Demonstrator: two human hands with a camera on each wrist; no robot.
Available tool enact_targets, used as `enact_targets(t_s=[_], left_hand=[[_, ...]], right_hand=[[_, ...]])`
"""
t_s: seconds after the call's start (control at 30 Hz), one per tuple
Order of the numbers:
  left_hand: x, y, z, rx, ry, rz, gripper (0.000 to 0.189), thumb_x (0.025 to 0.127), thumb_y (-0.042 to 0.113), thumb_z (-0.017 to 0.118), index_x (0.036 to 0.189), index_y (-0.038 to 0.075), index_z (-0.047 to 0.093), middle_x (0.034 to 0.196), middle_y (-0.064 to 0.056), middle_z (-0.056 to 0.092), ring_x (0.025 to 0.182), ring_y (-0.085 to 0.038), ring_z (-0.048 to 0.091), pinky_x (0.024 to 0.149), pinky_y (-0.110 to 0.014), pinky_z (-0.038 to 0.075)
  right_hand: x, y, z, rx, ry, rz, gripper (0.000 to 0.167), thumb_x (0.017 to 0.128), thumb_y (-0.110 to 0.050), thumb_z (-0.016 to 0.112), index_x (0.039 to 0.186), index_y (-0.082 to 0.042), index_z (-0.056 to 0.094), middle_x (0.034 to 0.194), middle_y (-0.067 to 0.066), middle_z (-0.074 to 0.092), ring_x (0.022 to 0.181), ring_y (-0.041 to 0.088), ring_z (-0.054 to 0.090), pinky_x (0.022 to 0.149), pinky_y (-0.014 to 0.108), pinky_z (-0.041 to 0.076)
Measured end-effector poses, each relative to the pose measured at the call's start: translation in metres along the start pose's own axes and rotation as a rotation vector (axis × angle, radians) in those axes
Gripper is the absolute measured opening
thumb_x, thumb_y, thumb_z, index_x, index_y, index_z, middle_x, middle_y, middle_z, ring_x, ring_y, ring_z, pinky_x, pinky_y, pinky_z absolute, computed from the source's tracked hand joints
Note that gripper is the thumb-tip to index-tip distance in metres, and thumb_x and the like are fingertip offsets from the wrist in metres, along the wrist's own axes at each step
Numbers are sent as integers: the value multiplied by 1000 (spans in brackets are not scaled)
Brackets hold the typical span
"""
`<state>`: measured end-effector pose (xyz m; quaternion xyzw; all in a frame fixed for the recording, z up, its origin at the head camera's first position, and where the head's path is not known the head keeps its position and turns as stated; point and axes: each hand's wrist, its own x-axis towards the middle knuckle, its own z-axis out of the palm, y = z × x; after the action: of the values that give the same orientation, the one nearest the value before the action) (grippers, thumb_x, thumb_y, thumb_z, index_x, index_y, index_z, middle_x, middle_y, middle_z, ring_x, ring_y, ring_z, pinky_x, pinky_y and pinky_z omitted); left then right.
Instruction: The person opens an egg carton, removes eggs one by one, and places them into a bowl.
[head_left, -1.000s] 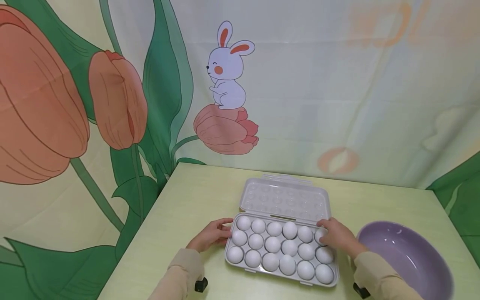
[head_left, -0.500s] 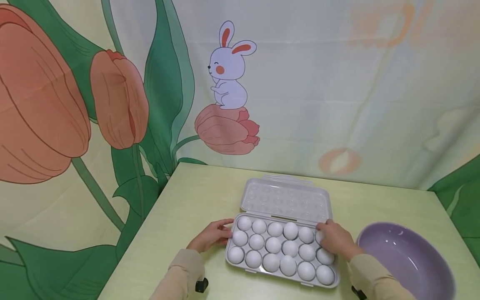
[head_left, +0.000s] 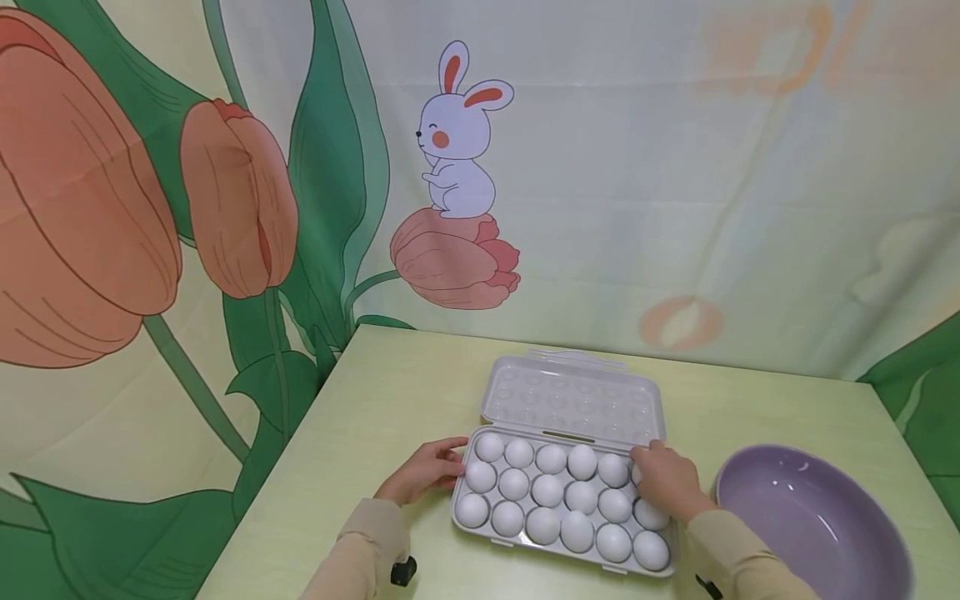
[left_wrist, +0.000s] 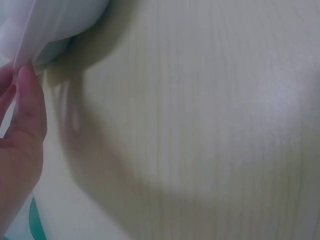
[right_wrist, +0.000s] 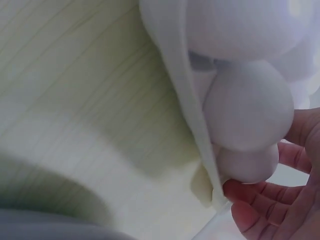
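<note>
A white egg carton (head_left: pixel 592 557) lies on the table with its lid (head_left: pixel 573 400) folded back, and white eggs (head_left: pixel 576 531) fill its cups in rows. At the left end my left hand (head_left: pixel 422 475) pinches the carton's rim (left_wrist: pixel 31 35), thumb on one side and fingers on the other. Over the far right corner, my right hand (head_left: pixel 670 479) has its fingers curled about the corner egg (right_wrist: pixel 247 164). Its fingertips (right_wrist: pixel 239 190) sit low beside that egg, near the rim. The hand hides most of this egg in the head view.
A large purple bowl (head_left: pixel 813 517) stands on the pale table (head_left: pixel 390 375) to the right of the carton, close to the right forearm. Behind the table hangs a cloth (head_left: pixel 600 208) printed with tulips and a rabbit.
My right hand has shifted slightly left and further over the corner egg, covering more of it. The left hand and the carton have barely moved.
</note>
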<state>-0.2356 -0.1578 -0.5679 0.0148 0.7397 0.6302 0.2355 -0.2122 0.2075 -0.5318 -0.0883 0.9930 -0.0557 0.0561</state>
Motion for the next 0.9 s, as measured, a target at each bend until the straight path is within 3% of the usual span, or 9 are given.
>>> enact_targets(t_s=[0.23,0.6,0.9], left_hand=[[-2,0,2,63,32,53,53,79,2,56,130,2,42,95,-11,48,69,-10,49,61,-24,47],[-10,11,8,141,60,89,53,78,-6,53,129,-3,41,95,-19,49,64,-11,47,62,-32,47],[-7,8,8,169,64,103,54,77,-5,55,129,-1,42,92,-15,50,66,-11,49,63,-34,50]], right_hand=[[-2,-7,-3,22,4,25,29,60,-10,66,89,-8,60,78,12,53,65,24,53,47,37,41],[-1,-6,-1,100,-8,52,35,62,-9,64,96,-5,59,81,14,53,65,26,52,48,37,41],[-2,-3,1,98,13,38,35,60,-13,66,93,-7,57,82,15,51,67,28,51,48,37,40]])
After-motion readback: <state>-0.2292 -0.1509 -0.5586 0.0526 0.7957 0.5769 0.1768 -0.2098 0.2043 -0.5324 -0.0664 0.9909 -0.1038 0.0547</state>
